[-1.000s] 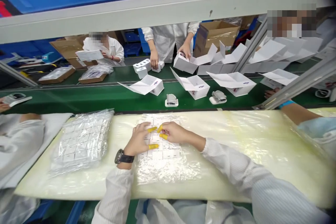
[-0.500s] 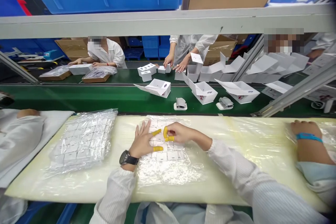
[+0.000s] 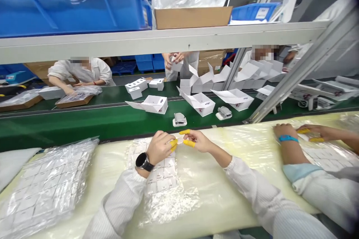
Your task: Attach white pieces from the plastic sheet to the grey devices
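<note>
My left hand [image 3: 161,145], with a black watch on its wrist, is closed at the fingertips on a small white piece [image 3: 180,139]. Yellow finger cots cover its thumb and forefinger. Facing it, my right hand [image 3: 198,141] holds its cotted thumb and forefinger apart, close to the piece's right edge; whether they touch it I cannot tell. Beneath my left hand lies a clear plastic sheet with rows of white square pieces [image 3: 162,173]. Farther left, a thicker plastic-wrapped stack of similar white squares [image 3: 46,179] rests on the pale yellow table cover [image 3: 218,194].
Beyond the table runs a green conveyor [image 3: 70,129] with open white boxes [image 3: 203,104] and two grey-white devices [image 3: 179,119]. A metal shelf [image 3: 126,41] carrying a blue bin [image 3: 73,7] crosses above. At right, a co-worker's hands [image 3: 286,130] handle another sheet.
The view has swung right. My left hand has lifted off the sheet and closed on a small white piece. My right thumb and forefinger have spread apart.
</note>
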`<state>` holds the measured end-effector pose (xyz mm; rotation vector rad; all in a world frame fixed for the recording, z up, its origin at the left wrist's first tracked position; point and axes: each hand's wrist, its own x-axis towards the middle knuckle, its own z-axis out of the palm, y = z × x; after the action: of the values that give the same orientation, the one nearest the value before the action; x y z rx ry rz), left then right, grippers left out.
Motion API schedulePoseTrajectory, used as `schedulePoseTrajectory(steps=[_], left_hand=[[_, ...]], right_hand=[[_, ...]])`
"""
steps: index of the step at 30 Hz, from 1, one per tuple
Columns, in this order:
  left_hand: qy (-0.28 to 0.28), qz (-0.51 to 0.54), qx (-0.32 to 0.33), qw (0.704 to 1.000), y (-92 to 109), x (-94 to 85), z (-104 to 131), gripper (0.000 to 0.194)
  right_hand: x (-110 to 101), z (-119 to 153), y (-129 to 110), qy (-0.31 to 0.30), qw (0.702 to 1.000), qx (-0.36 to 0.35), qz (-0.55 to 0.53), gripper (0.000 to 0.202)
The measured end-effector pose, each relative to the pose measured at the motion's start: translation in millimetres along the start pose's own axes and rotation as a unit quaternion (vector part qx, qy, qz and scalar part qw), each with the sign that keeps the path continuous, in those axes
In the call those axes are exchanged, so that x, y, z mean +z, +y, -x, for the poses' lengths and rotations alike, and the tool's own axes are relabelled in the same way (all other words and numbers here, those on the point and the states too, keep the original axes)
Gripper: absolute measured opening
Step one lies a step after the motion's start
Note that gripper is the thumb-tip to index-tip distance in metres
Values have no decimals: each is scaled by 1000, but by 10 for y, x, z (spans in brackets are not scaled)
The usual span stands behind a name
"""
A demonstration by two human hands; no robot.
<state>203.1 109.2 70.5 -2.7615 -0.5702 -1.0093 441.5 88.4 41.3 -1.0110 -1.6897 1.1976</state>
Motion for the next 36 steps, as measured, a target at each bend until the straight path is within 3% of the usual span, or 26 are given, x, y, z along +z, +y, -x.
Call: schedulePoseTrajectory(steps=[5, 8, 11, 14, 19, 23, 27, 33, 36], left_hand=[[-28, 5, 89, 996, -164, 317, -330, 17], [-54, 17, 97, 994, -266, 555, -467, 20], [-90, 4, 20, 996, -395, 814, -589, 21], [-133, -16, -83, 988, -534, 1075, -710, 31], [-188, -4, -150, 971, -695, 1418, -880, 43], [-215, 28, -164, 962, -755, 1554, -952, 43], [-209, 64, -178, 959, -769, 1624, -974, 43], [-212, 102, -182, 955, -741, 1701, -1036, 46], [-221, 117, -177, 952, -737, 1730, -1090, 49]], right_hand=[[-436, -8, 120, -62, 997, 35, -14, 51], [-652, -50, 249, -64, 997, 42, 7, 50], [-909, -145, 485, -2, 991, 48, 122, 37], [-1177, -311, 737, 59, 959, 37, 275, 22], [-1434, -660, 976, 16, 928, 4, 373, 10], [-1535, -824, 1051, -23, 929, -2, 370, 9], [-1643, -826, 1130, -54, 936, -4, 347, 11], [-1727, -710, 1290, 17, 952, 30, 304, 23], [-1784, -686, 1310, 19, 954, 50, 295, 22]])
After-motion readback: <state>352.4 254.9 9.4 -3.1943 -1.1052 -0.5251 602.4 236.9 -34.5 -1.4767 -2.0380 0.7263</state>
